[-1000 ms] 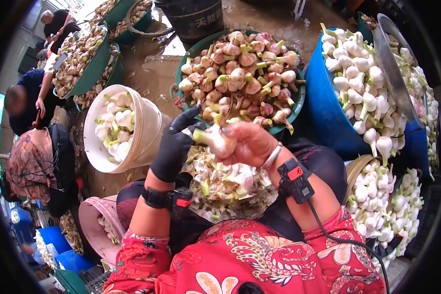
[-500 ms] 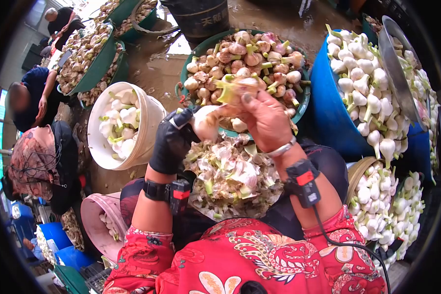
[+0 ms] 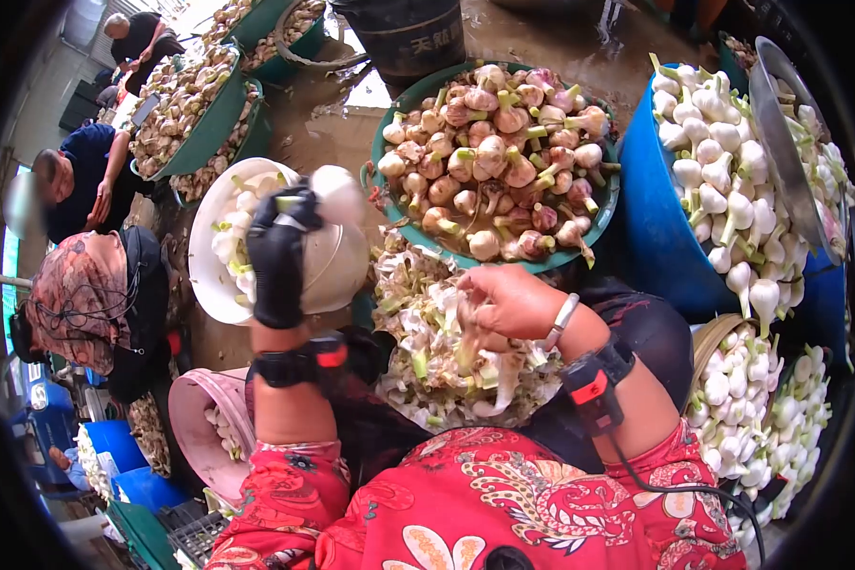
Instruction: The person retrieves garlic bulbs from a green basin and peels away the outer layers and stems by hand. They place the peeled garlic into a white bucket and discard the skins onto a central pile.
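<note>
My left hand, in a black glove, is closed on a whitish garlic bulb, blurred by motion, beside the rim of the white bucket. Inside that bucket lie peeled garlic bulbs. My right hand is bare, with a bracelet at the wrist, and hovers over a heap of garlic skins at my lap. Its fingers are curled around blurred strips of garlic skin hanging down. Beyond it, a green tub holds unpeeled garlic bulbs.
At right stand a blue tub and other containers heaped with white garlic. A pink bucket is at lower left, a black bucket at the top. People sit at left near green tubs of garlic.
My left hand has moved left and up with the garlic bulb, to the white bucket. My right hand has come down from the green tub to the heap of skins.
</note>
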`<control>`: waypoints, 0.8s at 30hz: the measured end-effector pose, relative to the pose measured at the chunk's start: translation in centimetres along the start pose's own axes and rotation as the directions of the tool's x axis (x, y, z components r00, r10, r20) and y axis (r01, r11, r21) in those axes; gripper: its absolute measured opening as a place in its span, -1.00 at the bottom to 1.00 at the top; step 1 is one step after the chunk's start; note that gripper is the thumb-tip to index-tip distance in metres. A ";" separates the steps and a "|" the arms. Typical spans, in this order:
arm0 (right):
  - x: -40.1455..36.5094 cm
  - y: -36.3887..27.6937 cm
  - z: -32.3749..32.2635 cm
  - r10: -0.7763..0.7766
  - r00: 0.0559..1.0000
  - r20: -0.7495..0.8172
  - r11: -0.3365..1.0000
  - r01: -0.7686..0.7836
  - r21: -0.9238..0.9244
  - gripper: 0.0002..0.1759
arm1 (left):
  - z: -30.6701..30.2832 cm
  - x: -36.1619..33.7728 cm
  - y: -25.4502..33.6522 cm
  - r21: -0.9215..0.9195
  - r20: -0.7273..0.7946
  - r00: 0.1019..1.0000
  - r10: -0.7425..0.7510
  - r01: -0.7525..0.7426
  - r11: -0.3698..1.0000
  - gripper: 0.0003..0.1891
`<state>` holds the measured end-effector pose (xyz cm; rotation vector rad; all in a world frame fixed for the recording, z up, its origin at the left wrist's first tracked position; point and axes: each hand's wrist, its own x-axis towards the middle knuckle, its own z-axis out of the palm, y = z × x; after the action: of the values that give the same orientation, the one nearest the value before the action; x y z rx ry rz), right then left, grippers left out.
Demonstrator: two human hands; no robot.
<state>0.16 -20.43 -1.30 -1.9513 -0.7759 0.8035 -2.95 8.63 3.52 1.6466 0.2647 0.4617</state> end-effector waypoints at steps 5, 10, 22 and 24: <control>0.5 -0.1 -4.9 0.171 0.841 -0.514 0.864 0.122 0.488 -0.84 | -6.0 2.0 -0.3 0.837 0.075 0.934 0.350 -0.250 0.486 -0.72; 0.0 -2.0 -6.9 0.352 0.695 -0.627 0.692 0.257 0.674 -0.81 | 6.9 0.1 -6.7 0.600 0.485 0.874 -0.018 -0.318 0.734 -0.72; 0.5 -1.2 -6.8 0.320 0.764 -0.561 0.722 0.186 0.666 -0.81 | 11.7 4.3 -18.1 0.495 0.340 0.874 -0.347 0.147 0.856 -0.73; 1.2 -0.6 -5.8 0.265 0.809 -0.526 0.815 0.104 0.571 -0.62 | 11.2 3.9 -11.9 0.277 0.313 0.795 -0.519 0.446 0.851 -0.77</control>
<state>5.28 -22.03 1.34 -1.5300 -0.0368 0.3644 6.70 1.87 -8.49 1.7350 0.4383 -0.2866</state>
